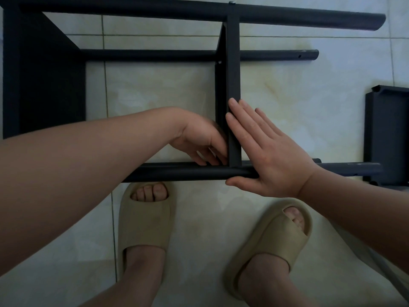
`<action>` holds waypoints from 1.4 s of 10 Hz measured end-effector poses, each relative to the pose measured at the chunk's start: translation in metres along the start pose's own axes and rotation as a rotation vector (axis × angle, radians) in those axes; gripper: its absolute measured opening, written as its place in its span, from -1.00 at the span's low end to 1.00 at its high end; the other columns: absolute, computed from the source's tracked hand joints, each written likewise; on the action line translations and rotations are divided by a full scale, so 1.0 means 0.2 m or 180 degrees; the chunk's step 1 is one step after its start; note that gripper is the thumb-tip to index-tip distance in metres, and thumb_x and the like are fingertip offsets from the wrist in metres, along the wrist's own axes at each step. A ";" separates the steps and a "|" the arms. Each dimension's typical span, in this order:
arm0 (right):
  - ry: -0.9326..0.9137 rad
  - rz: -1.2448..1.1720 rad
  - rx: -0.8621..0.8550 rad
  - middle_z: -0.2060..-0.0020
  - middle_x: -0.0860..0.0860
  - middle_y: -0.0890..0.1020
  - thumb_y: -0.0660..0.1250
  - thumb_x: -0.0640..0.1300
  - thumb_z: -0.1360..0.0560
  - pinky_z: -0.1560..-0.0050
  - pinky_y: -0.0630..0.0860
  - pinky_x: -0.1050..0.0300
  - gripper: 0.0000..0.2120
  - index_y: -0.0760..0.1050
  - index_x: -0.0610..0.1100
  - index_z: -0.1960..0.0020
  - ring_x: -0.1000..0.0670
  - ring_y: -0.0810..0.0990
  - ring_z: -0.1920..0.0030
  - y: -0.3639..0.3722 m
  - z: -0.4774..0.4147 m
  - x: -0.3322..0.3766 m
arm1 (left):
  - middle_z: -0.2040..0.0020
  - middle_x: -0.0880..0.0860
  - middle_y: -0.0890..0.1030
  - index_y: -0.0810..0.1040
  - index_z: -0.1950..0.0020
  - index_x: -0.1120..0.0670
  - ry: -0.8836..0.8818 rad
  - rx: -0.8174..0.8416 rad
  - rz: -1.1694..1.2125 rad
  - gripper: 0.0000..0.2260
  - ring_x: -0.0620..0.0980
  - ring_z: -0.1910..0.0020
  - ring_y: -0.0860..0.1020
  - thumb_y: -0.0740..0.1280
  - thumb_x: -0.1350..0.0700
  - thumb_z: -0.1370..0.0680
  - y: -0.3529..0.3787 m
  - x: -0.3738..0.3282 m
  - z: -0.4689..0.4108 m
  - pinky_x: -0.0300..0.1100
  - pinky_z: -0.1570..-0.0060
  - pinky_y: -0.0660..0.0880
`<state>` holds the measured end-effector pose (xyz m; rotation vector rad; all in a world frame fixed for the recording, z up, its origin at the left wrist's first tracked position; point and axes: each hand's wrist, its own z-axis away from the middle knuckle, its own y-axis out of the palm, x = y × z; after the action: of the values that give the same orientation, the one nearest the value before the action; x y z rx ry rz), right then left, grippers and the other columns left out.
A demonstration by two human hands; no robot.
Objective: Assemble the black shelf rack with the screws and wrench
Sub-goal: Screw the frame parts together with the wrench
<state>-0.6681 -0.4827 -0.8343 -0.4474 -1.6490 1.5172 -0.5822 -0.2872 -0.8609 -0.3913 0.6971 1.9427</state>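
Black shelf rack [44,74], middle panel [233,74]: right hand [272,158] pressed flat, fingers straight, against right face; left hand [199,138] at left face, fingers curled, grasp cannot be told.

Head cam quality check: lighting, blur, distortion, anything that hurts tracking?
Head view: dim, flat, bluish light, no hard shadows or glare; the black metal shelf rack reads as near-featureless dark; wide-angle bowing curves its long top tube; left hand and right hand are sharp, no motion blur.

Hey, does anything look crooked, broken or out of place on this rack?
Nothing looks broken or spilled. The upright black metal shelf panel shows an empty screw hole beside the second black tube, so that joint seems unfastened. Another dark shelf panel lies loose on the floor at right.
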 end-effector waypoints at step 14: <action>0.0007 -0.0001 0.0022 -0.62 -0.27 0.02 0.21 0.39 -0.55 -0.56 0.13 -0.28 -0.02 0.04 -0.33 -0.62 -0.23 -0.04 -0.64 0.00 0.00 0.00 | 0.00 -0.01 0.68 0.66 -0.06 0.04 -0.0006 -0.0054 0.0061 -0.87 0.00 -0.05 0.58 0.35 0.18 -0.57 -0.01 -0.02 0.01 0.01 -0.30 0.47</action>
<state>-0.6685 -0.4827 -0.8335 -0.4450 -1.6416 1.5214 -0.5787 -0.2869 -0.8578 -0.3944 0.6858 1.9679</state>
